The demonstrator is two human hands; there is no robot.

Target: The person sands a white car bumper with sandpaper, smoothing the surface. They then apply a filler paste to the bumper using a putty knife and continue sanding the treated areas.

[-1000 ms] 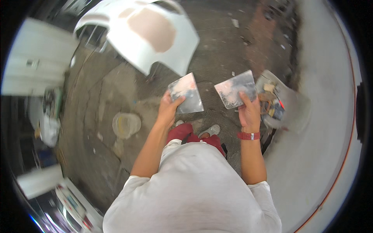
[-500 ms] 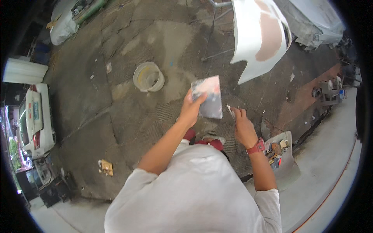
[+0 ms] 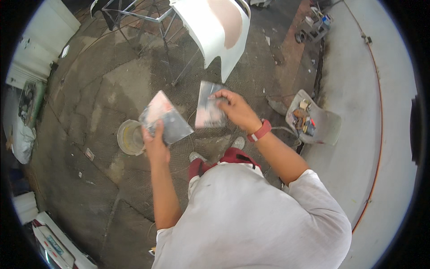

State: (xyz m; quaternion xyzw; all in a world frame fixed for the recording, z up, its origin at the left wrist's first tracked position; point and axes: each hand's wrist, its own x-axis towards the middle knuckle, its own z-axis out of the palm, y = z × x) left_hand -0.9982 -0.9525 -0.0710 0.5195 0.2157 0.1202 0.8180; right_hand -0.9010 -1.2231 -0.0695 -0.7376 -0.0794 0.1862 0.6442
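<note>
My left hand [image 3: 156,145] grips a flat rectangular grey plate [image 3: 177,127] by its near edge, thumb on top. Pinkish putty smears cover the plate's upper left part. To the right, my right hand [image 3: 242,112] pinches a second flat grey plate, a putty spreader [image 3: 209,117], by its right side; pink residue shows along its lower end. A gap separates the two plates, both held in the air in front of me. Beyond them, a white curved car body panel [image 3: 201,33] with a pinkish-brown filler patch [image 3: 228,27] rests on a metal stand [image 3: 166,42].
A pale bucket [image 3: 121,139] stands on the floor behind my left hand. At right, a plastic chair [image 3: 329,127] bears several small tools, close to the white wall [image 3: 354,170] with its orange cable [image 3: 380,134]. A white car [image 3: 58,244] sits at lower left.
My view has turned right. The spreader in my right hand, edge-on before, now shows its broad face beside the left plate. The left plate has tilted and moved left in the view.
</note>
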